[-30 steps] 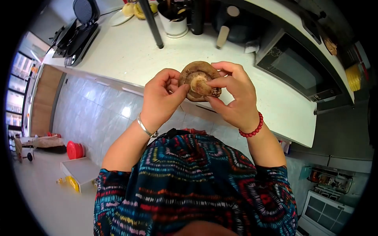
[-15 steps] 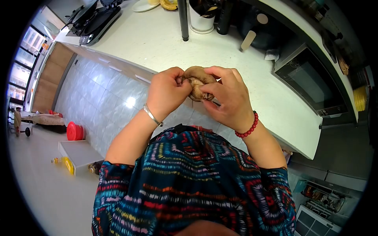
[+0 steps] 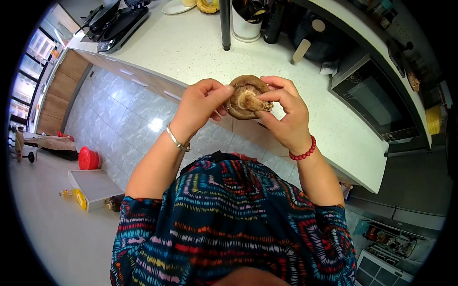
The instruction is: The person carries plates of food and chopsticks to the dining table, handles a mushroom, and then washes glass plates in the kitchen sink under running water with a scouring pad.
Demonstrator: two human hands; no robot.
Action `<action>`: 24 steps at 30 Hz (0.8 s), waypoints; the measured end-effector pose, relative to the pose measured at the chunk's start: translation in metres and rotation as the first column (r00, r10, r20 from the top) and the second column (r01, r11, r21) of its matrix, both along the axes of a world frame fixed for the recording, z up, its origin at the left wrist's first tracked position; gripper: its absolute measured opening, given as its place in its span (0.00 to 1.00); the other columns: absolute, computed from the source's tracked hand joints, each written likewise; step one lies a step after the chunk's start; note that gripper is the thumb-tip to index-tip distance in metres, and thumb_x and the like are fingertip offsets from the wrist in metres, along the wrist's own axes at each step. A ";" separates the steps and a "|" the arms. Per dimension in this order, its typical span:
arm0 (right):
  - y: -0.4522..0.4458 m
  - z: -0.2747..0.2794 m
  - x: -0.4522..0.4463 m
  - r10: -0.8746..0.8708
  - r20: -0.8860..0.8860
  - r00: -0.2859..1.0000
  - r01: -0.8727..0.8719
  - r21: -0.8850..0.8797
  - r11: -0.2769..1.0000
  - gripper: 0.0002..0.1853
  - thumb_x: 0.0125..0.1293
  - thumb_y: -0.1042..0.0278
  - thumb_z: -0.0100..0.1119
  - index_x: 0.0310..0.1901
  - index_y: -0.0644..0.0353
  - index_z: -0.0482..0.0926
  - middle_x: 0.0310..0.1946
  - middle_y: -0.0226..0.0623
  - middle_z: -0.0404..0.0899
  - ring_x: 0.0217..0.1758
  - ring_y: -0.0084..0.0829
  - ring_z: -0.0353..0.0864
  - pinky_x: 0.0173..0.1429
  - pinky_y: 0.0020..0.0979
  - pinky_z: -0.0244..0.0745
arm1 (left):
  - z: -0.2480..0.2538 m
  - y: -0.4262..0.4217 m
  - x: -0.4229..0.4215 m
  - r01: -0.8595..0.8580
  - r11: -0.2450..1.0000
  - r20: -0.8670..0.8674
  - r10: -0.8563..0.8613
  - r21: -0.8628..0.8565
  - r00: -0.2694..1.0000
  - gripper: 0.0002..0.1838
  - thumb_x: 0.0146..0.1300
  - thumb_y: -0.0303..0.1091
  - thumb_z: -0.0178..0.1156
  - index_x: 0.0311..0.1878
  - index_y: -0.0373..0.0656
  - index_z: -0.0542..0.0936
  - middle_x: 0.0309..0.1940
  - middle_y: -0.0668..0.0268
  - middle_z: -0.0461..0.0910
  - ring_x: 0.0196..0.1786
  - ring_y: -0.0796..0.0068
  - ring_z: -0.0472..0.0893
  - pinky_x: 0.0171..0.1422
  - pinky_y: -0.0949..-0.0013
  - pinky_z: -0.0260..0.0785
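Observation:
A brown mushroom [image 3: 245,99], likely a shiitake, is held up in front of my chest, its gilled underside and thick stem facing me. My right hand [image 3: 287,112] pinches the stem between thumb and forefinger, with its other fingers round behind the cap's far edge. At the cap's left rim is my left hand [image 3: 199,106], thumb pressed on the edge and fingers curled beneath, partly hidden. The mushroom is above the front edge of the white countertop [image 3: 191,52], not touching it.
A microwave [image 3: 379,97] stands on the right of the counter. Towards the back are a white utensil pot [image 3: 245,29], a dark appliance with a light handle [image 3: 301,50] and a black post [image 3: 225,24]. A black electric griddle [image 3: 125,27] lies at the far left.
The mushroom has turned so that its underside and stem now show openly. My left fingers have loosened from a tight grip at the rim, and my right hand has shifted slightly right.

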State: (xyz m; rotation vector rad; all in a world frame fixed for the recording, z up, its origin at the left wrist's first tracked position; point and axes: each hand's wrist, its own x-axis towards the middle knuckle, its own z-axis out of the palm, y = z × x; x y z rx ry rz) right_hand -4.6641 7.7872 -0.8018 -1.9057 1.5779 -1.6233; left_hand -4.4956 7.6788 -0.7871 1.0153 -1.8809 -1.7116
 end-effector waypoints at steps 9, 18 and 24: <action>-0.002 0.011 0.022 -0.102 -0.127 0.987 0.107 0.033 0.994 0.17 0.41 0.75 0.60 0.38 0.56 0.76 0.49 0.44 0.67 0.53 0.44 0.64 0.55 0.37 0.62 | -0.014 0.017 -0.014 0.316 0.621 -0.554 0.236 0.718 0.798 0.28 0.64 0.57 0.32 0.52 0.44 0.68 0.47 0.61 0.72 0.48 0.65 0.74 0.50 0.57 0.69; -0.016 0.011 0.036 -0.147 -0.231 0.962 0.140 -0.047 0.989 0.15 0.42 0.72 0.59 0.36 0.58 0.76 0.51 0.46 0.66 0.55 0.46 0.62 0.58 0.41 0.56 | -0.008 0.022 -0.018 0.155 0.672 -0.482 0.334 0.725 0.810 0.28 0.65 0.55 0.31 0.51 0.41 0.67 0.45 0.59 0.72 0.49 0.65 0.73 0.50 0.63 0.69; -0.019 0.009 0.041 -0.109 -0.209 0.972 0.099 -0.058 0.993 0.11 0.43 0.73 0.58 0.32 0.58 0.74 0.50 0.46 0.67 0.54 0.46 0.63 0.58 0.40 0.56 | -0.007 0.022 -0.021 0.158 0.721 -0.520 0.313 0.674 0.795 0.26 0.66 0.52 0.32 0.51 0.39 0.66 0.44 0.59 0.72 0.48 0.66 0.73 0.51 0.64 0.69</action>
